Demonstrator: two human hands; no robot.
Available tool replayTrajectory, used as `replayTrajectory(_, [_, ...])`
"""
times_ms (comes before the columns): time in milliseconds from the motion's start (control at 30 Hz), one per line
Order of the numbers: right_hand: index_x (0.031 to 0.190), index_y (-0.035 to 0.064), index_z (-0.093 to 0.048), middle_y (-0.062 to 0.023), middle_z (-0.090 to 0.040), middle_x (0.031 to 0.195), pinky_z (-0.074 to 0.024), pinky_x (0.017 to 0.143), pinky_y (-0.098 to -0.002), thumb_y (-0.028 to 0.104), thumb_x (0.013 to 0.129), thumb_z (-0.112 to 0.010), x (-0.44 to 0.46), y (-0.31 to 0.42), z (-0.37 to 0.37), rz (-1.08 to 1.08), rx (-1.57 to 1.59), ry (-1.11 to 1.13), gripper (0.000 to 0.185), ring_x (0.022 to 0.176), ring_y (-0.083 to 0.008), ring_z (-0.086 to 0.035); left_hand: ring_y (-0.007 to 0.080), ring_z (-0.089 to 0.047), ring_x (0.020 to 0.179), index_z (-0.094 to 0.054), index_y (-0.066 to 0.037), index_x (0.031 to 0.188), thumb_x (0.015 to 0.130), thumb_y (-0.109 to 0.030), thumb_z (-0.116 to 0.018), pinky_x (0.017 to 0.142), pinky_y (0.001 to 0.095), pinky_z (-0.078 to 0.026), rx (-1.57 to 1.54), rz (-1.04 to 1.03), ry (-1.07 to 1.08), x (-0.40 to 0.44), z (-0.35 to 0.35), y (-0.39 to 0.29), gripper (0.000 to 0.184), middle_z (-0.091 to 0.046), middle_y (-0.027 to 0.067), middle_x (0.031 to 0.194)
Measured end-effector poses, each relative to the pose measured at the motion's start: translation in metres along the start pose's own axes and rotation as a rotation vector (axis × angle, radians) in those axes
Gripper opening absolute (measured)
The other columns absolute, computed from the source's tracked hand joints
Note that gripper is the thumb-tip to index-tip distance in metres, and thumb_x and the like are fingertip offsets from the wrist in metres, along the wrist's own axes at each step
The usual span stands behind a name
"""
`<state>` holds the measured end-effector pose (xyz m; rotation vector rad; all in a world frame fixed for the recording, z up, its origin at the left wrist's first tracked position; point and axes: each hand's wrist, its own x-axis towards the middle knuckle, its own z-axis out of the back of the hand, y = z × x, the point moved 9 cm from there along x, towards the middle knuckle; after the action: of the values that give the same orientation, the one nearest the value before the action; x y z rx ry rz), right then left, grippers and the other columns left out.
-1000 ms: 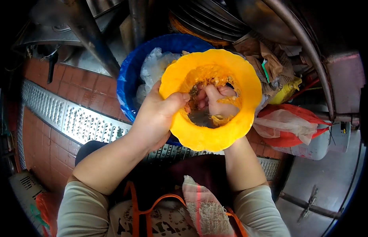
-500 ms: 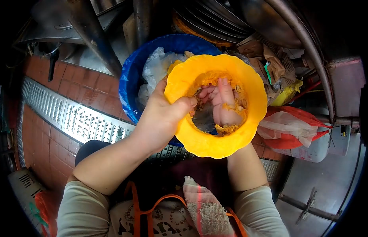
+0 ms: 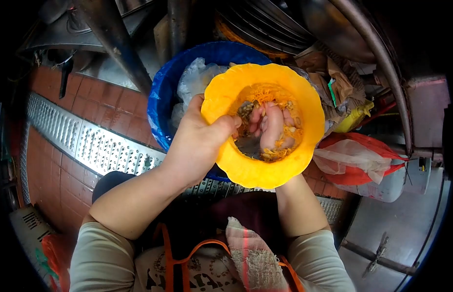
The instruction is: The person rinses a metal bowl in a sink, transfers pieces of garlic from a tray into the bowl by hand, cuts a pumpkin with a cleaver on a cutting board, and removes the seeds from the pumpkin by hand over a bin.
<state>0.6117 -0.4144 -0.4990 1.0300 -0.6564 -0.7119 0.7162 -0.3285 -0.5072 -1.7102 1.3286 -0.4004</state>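
Note:
A ring of orange pumpkin [image 3: 265,170] with a scalloped edge is held up over a blue bin [image 3: 158,102]. Its left rim is gripped by my left hand [image 3: 202,138], thumb on the cut face and the other fingers hidden behind. Through the hole shows my right hand [image 3: 272,124], reached in from behind, its fingers curled among stringy pulp [image 3: 270,92] and seeds. Whether those fingers pinch some of the pulp is hard to make out. The right wrist is hidden behind the ring.
Clear plastic bags [image 3: 195,82] lie in the bin. Crumpled brown paper [image 3: 341,80] and a red and white bag [image 3: 358,158] are at the right. Metal poles [image 3: 114,44] stand behind at the left. A metal drain grate [image 3: 102,146] crosses the tiled floor [image 3: 61,185].
My right hand's fingers opened with the thumb raised, then curled in again inside the hole. The pumpkin ring shifted slightly right and down, then a little back up, with my left hand still on it.

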Motion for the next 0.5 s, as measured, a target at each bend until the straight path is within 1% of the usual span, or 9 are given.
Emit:
replayTrajectory(67, [0.084, 0.0092, -0.048, -0.002, -0.051, 0.067, -0.0404, 0.053, -0.0243, 0.014, 0.092, -0.039, 0.0, -0.001, -0.002, 0.034, -0.072, 0.064, 0.013, 0.058, -0.0121, -0.049, 0.0158, -0.058, 0.082, -0.038, 0.003, 0.115, 0.081, -0.005, -0.058, 0.074, 0.0267, -0.047, -0.028, -0.012, -0.014, 0.001, 0.002, 0.0, 0.04, -0.057, 0.0093, 0.093])
replayTrajectory(133, [0.082, 0.0088, -0.048, -0.0034, -0.05, 0.065, -0.0403, 0.053, -0.0251, 0.013, 0.092, -0.04, 0.0, -0.014, -0.002, -0.099, 0.069, 0.054, 0.013, 0.057, -0.0135, -0.049, 0.0156, -0.058, 0.082, -0.037, 0.004, 0.115, 0.081, -0.006, -0.058, 0.074, 0.0265, -0.047, -0.029, -0.013, -0.026, 0.001, 0.002, 0.0, 0.041, -0.056, 0.0092, 0.093])
replayTrajectory(200, [0.081, 0.0084, -0.048, -0.0049, -0.05, 0.063, -0.0401, 0.053, -0.0255, 0.012, 0.091, -0.041, -0.006, -0.038, -0.004, -0.376, 0.379, -0.039, 0.013, 0.056, -0.015, -0.049, 0.0155, -0.058, 0.082, -0.037, 0.004, 0.115, 0.081, -0.007, -0.058, 0.075, 0.0264, -0.047, -0.024, -0.022, -0.014, 0.001, 0.002, -0.003, 0.042, -0.056, 0.0093, 0.093])
replayTrajectory(300, [0.088, 0.0069, -0.054, -0.0099, -0.057, 0.075, -0.0442, 0.063, -0.0291, 0.016, 0.09, -0.046, -0.016, -0.064, -0.012, -0.577, 0.389, -0.016, 0.012, 0.068, -0.02, -0.056, 0.0158, -0.057, 0.083, -0.036, 0.004, 0.116, 0.081, -0.009, -0.058, 0.076, 0.0266, -0.047, -0.011, -0.05, 0.023, 0.0, 0.001, -0.01, 0.043, -0.056, 0.0097, 0.093])
replayTrajectory(400, [0.102, 0.003, -0.056, -0.0142, -0.061, 0.093, -0.0446, 0.077, -0.0335, 0.019, 0.089, -0.05, 0.002, -0.017, -0.012, -0.018, -0.028, -0.059, 0.022, 0.087, -0.0241, -0.057, 0.0167, -0.057, 0.085, -0.036, 0.004, 0.117, 0.081, -0.01, -0.058, 0.078, 0.027, -0.047, -0.015, -0.067, 0.027, 0.0, 0.001, -0.016, 0.044, -0.056, 0.0103, 0.094])
replayTrajectory(433, [0.111, 0.0022, -0.055, -0.0168, -0.059, 0.105, -0.0419, 0.086, -0.0362, 0.02, 0.087, -0.054, 0.002, -0.007, -0.011, -0.019, -0.043, -0.001, 0.03, 0.099, -0.0271, -0.055, 0.0171, -0.058, 0.085, -0.036, 0.004, 0.117, 0.081, -0.01, -0.058, 0.078, 0.0273, -0.047, -0.015, -0.066, 0.032, 0.0, 0.001, -0.017, 0.045, -0.056, 0.0105, 0.095])
replayTrajectory(500, [0.112, 0.0023, -0.054, -0.0152, -0.059, 0.104, -0.0424, 0.086, -0.0348, 0.021, 0.086, -0.056, 0.004, -0.014, -0.008, -0.043, 0.004, -0.012, 0.031, 0.099, -0.0258, -0.055, 0.0176, -0.058, 0.087, -0.036, 0.004, 0.118, 0.081, -0.011, -0.058, 0.079, 0.0277, -0.047, -0.023, -0.068, 0.031, 0.0, 0.001, -0.018, 0.045, -0.056, 0.011, 0.097])
